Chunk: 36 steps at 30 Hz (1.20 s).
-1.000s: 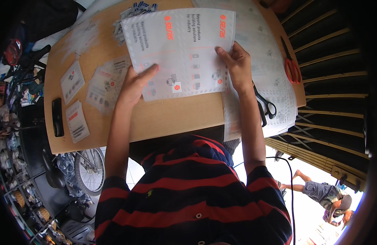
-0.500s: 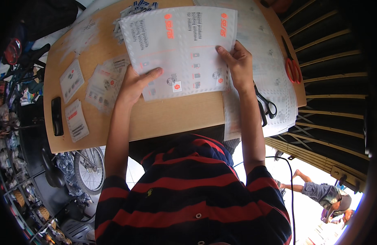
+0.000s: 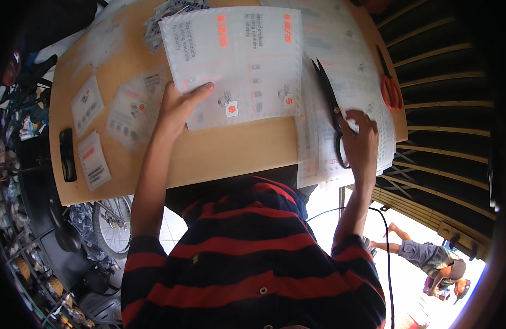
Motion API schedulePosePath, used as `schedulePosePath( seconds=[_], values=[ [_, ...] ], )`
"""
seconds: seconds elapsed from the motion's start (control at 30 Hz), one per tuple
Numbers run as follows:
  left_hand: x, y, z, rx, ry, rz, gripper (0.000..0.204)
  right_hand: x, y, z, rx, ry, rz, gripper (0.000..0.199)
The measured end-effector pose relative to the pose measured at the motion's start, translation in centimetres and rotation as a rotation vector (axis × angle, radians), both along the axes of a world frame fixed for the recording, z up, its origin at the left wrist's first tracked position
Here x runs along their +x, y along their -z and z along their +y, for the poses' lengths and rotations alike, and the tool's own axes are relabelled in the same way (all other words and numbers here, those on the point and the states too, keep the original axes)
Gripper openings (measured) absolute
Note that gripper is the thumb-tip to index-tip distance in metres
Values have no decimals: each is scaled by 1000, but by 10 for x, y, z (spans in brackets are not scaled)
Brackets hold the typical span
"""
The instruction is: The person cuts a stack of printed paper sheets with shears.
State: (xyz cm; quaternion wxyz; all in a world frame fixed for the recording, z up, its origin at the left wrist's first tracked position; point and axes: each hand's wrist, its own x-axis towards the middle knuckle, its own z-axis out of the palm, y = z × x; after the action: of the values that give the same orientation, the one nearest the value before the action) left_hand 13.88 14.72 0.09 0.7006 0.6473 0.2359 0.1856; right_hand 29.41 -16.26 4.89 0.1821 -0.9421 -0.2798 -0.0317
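A translucent sheet (image 3: pixel 236 66) printed in grey and orange is pinched at its lower left by my left hand (image 3: pixel 179 107), thumb on top. Its right side hangs unheld over the wooden table. To the right, my right hand (image 3: pixel 364 137) has its fingers curled at the handles of black scissors (image 3: pixel 337 109). The scissors' blades point away from me, slightly parted, and one handle loop shows beside the hand. Beneath them lies a stack of similar printed sheets (image 3: pixel 319 159). The fingers partly hide the other loop.
Cut printed pieces (image 3: pixel 135 109) lie on the wooden table (image 3: pixel 231 151), with small cards (image 3: pixel 94 159) further left. A black oblong object (image 3: pixel 67 155) sits at the left edge. Red-handled scissors (image 3: pixel 391 93) rest at the right edge by a slatted gate (image 3: pixel 445 104). A person (image 3: pixel 434 260) is beyond.
My right hand has let go of the sheet and moved right and nearer to the black scissors, taking hold at their handles. My left hand still holds the sheet, which has shifted slightly left.
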Motion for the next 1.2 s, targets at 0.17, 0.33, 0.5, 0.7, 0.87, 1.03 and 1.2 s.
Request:
schedulePosePath(
  seconds=[0.17,0.33,0.5,0.7,0.87,1.03,1.2],
  values=[
    [3,6,-1,5,-13,13,33,-18,6,-31,-136,6,15,36],
    [4,5,-2,-4,-41,-11,36,-16,9,-26,-224,75,-13,40],
    [0,3,2,-27,-65,-40,39,-18,-2,-32,-276,83,107,42],
    [3,3,-1,-59,-60,-76,41,-13,-5,-33,-303,51,239,36],
    [1,-4,-1,-73,-57,-99,41,7,-8,-52,-75,54,701,34],
    [-1,-6,-1,-98,-61,-121,41,-4,10,-80,722,-98,1291,52],
    [-2,-1,3,-132,-116,-160,38,-72,39,-66,926,-228,992,100]
  ],
)
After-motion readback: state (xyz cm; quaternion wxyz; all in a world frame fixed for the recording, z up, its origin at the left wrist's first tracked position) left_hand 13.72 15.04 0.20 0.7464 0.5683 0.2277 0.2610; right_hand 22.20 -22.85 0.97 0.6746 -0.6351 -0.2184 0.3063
